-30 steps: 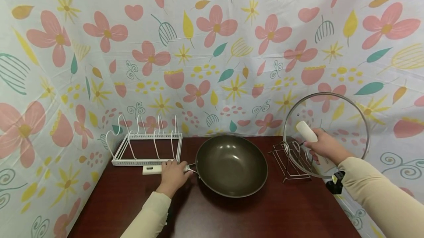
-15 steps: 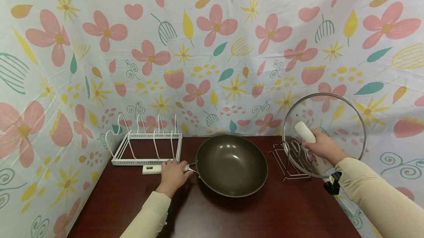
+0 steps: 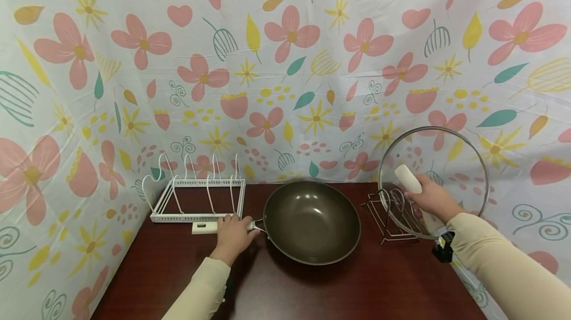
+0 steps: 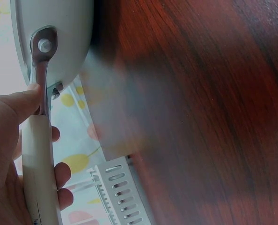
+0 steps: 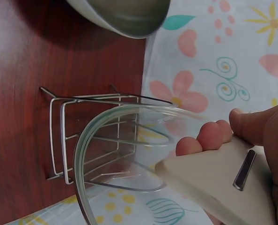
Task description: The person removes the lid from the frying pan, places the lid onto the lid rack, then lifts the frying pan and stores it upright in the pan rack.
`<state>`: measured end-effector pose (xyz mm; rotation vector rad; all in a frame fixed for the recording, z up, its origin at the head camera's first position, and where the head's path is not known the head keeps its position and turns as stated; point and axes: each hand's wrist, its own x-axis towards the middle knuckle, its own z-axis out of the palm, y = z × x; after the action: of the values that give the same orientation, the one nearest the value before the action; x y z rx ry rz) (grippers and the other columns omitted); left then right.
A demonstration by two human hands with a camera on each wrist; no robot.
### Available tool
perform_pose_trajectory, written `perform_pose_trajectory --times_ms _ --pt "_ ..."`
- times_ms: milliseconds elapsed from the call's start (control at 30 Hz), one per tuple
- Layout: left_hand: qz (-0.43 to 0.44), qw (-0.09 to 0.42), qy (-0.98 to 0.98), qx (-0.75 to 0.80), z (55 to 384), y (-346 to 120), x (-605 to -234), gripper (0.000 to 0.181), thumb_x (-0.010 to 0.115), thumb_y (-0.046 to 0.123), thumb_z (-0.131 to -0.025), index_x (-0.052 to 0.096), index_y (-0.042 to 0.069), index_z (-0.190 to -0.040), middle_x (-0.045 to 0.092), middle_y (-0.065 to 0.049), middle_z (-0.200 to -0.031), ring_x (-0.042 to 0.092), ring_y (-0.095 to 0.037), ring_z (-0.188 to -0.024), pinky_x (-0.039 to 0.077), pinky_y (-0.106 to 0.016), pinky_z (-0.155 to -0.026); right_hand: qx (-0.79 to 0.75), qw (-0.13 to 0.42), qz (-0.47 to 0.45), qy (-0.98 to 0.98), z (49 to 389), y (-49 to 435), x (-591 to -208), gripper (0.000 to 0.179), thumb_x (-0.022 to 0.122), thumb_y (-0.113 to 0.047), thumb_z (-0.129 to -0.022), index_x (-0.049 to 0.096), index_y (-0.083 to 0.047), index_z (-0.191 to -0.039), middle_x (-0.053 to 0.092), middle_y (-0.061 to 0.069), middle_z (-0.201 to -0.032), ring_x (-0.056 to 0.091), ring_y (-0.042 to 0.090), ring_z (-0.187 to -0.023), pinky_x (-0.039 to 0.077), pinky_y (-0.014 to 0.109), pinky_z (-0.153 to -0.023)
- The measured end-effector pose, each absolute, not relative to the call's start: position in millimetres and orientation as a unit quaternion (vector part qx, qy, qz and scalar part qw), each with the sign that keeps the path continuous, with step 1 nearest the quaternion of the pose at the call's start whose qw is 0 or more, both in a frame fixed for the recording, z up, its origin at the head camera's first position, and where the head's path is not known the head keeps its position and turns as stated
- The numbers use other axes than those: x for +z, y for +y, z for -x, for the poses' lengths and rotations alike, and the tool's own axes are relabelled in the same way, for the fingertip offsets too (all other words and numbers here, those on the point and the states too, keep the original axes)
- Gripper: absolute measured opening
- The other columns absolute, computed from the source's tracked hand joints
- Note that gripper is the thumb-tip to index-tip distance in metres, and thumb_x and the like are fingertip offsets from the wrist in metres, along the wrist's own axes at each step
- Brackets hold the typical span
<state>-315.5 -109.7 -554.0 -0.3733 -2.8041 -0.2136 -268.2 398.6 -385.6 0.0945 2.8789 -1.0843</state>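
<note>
My left hand (image 3: 234,238) grips the cream handle (image 4: 38,164) of a dark-coated wok (image 3: 312,223) at the middle of the table; in the left wrist view the fingers curl round it and the thumb lies by its metal neck. On the right, my right hand (image 3: 434,196) holds a glass lid (image 3: 479,161) by its cream knob (image 3: 408,179). The lid stands nearly upright, its lower left edge within a small wire rack (image 3: 392,221). In the right wrist view the lid's rim (image 5: 80,164) passes among the rack's wires; whether it rests on them I cannot tell.
A white dish rack (image 3: 198,201) with upright wire dividers stands at the back left, behind the wok's handle. The dark red wooden table (image 3: 290,290) ends at the right below my right forearm. A flower-patterned curtain (image 3: 285,87) hangs behind and at the sides.
My right hand has shifted slightly left with the lid, bringing it further over the wire rack. My left hand and the wok have stayed in place.
</note>
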Motion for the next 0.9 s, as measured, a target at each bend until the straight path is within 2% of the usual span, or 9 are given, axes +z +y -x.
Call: perform_pose_trajectory --times_ms 233,533,767,900 --pt "0.131 0.151 -0.977 -0.076 315 -110 -554 0.045 0.058 0.062 -0.077 0.063 0.024 -0.101 0.056 -0.010 -0.085 0.048 -0.033 -0.083 0.028 -0.048 -0.073 -0.356 0.029 -0.036 0.933 267 394 -389 0.059 0.051 -0.019 -0.093 0.018 0.001 -0.138 0.055 0.019 -0.073 0.057 0.026 -0.051 0.047 0.040 -0.044" --pt "0.131 0.155 -0.976 -0.074 317 -110 -557 0.043 0.059 0.061 -0.077 0.063 0.025 -0.101 0.057 -0.010 -0.085 0.048 -0.034 -0.084 0.028 -0.049 -0.074 -0.338 0.019 -0.030 0.940 268 394 -392 0.060 0.052 -0.021 -0.093 0.020 0.004 -0.136 0.056 0.017 -0.075 0.057 0.023 -0.051 0.047 0.038 -0.044" --pt "0.132 0.161 -0.975 -0.075 317 -110 -555 0.043 0.061 0.060 -0.076 0.063 0.025 -0.101 0.057 -0.010 -0.085 0.049 -0.034 -0.083 0.029 -0.048 -0.073 -0.332 0.020 -0.035 0.942 270 396 -395 0.063 0.052 -0.023 -0.092 0.018 0.004 -0.138 0.057 0.017 -0.074 0.060 0.032 -0.055 0.047 0.039 -0.044" --pt "0.132 0.159 -0.976 -0.074 316 -110 -555 0.043 0.060 0.061 -0.076 0.063 0.026 -0.101 0.057 -0.009 -0.085 0.049 -0.033 -0.083 0.029 -0.048 -0.072 -0.333 0.026 -0.045 0.942 272 397 -398 0.064 0.051 -0.022 -0.093 0.016 0.003 -0.140 0.056 0.015 -0.072 0.059 0.032 -0.055 0.047 0.039 -0.044"
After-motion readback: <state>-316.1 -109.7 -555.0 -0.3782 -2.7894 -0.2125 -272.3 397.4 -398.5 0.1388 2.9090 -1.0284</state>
